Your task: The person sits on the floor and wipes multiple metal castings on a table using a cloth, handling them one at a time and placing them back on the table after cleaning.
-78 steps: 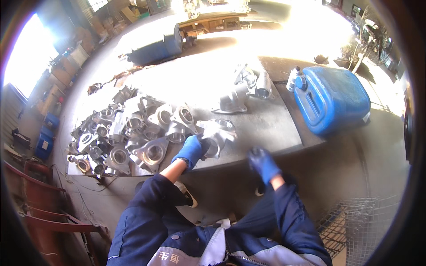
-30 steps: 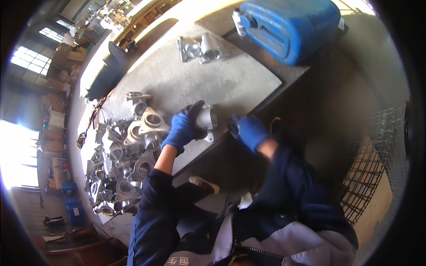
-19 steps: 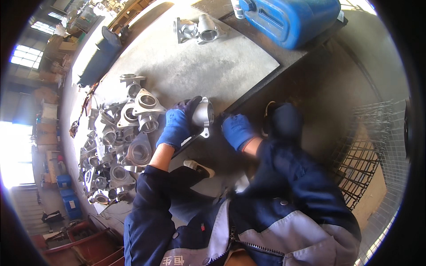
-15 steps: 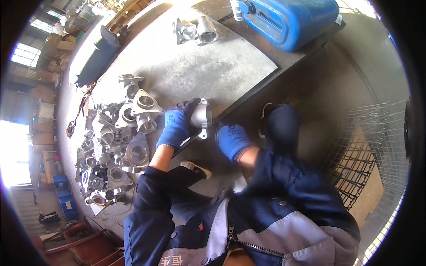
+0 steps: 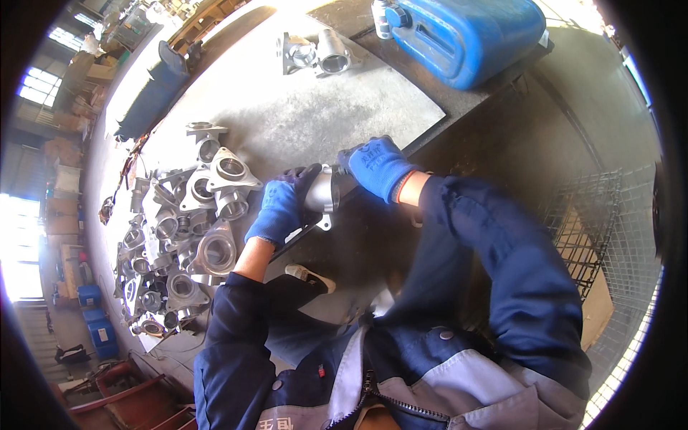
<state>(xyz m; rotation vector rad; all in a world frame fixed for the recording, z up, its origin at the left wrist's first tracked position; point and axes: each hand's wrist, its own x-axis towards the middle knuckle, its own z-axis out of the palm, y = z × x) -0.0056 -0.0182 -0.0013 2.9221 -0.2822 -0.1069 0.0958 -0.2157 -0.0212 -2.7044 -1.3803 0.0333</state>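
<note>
My left hand (image 5: 279, 204), in a blue glove with dark fingers, is wrapped round a silver flanged metal pipe fitting (image 5: 322, 195) at the table's near edge. The fitting lies on its side, its round opening facing right and a lug with a hole pointing down. Gloved the same way, my right hand (image 5: 378, 166) is closed at the upper right rim of that opening. Whatever its fingers grip is hidden. Left of my left hand lies a heap of similar castings, among them a three-cornered flange (image 5: 231, 168) and a large ring-shaped one (image 5: 218, 251).
Two more fittings (image 5: 333, 54) stand at the far side of the pale metal tabletop (image 5: 344, 100). A blue jerrycan (image 5: 466, 39) with a white bottle (image 5: 380, 20) beside it sits at the far right. A wire mesh basket (image 5: 595, 222) is at my right.
My right hand has moved up and away from me, from below the table edge to the fitting's opening. My left hand keeps its hold on the fitting.
</note>
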